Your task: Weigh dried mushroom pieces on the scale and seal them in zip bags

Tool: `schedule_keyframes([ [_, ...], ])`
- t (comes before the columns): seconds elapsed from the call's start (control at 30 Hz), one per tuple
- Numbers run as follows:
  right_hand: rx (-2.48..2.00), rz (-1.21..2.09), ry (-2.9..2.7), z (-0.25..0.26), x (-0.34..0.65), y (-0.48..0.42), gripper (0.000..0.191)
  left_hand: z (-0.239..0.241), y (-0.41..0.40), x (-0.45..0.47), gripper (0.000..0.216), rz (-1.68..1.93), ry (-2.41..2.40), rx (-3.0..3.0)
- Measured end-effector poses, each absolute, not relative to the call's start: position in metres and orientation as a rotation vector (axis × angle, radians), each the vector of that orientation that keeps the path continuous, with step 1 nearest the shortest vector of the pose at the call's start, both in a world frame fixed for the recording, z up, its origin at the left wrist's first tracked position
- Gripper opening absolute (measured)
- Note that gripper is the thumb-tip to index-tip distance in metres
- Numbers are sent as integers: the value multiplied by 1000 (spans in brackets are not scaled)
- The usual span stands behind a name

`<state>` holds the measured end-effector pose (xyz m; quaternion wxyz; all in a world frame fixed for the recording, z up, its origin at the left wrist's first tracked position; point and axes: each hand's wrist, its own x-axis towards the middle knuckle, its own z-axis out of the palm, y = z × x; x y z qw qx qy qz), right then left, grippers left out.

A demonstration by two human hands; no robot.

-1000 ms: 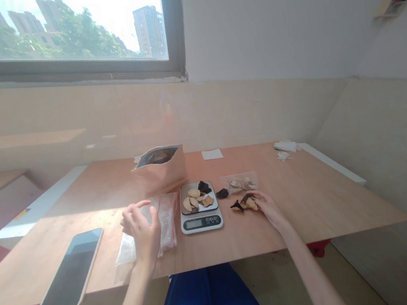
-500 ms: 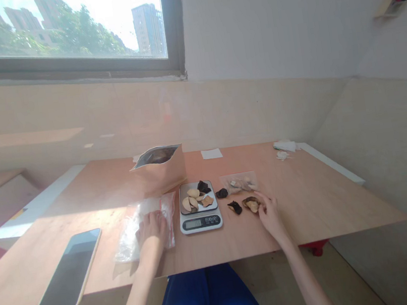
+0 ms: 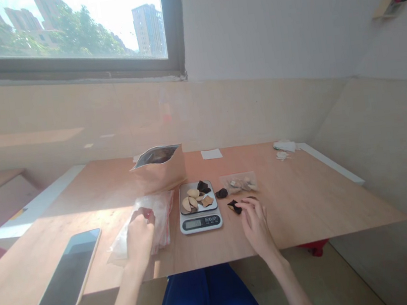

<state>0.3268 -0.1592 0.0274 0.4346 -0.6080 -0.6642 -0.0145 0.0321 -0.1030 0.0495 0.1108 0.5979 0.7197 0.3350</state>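
Note:
My left hand (image 3: 139,233) is over a pile of clear zip bags (image 3: 162,223), its fingers curled round the near bag's plastic by a red strip. Reaching in from the right, my right hand (image 3: 257,223) has its fingers apart, with the index fingertip at a small dark dried piece (image 3: 234,207). Its fingers hide most of the brownish dried piece behind them. Between the hands stands a white kitchen scale (image 3: 201,224); its plate carries several pale dried slices (image 3: 193,194), a tan piece (image 3: 207,201) and black pieces (image 3: 203,187).
Another black piece (image 3: 221,193) lies beside the scale, near a clear packet (image 3: 243,182) of pale pieces. A brown pouch (image 3: 161,173) stands open behind the bags. At the left edge lies a phone (image 3: 66,278) with a cable. White papers (image 3: 212,154) lie at the back.
My right hand has moved left from the brownish piece to the dark piece. My left hand has shifted left and curled in on the bags, which have moved slightly.

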Motion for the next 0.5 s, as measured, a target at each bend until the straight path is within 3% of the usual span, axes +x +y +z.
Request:
schedule_keyframes([
  [0.3,-1209,761,-1624,81,225,-167,23,98,-156,96,22,1270,1616,1664],
  [0.5,-1097,931,-1474,94,207,-154,24,91,-162,105,26,1294,1304,1655],
])
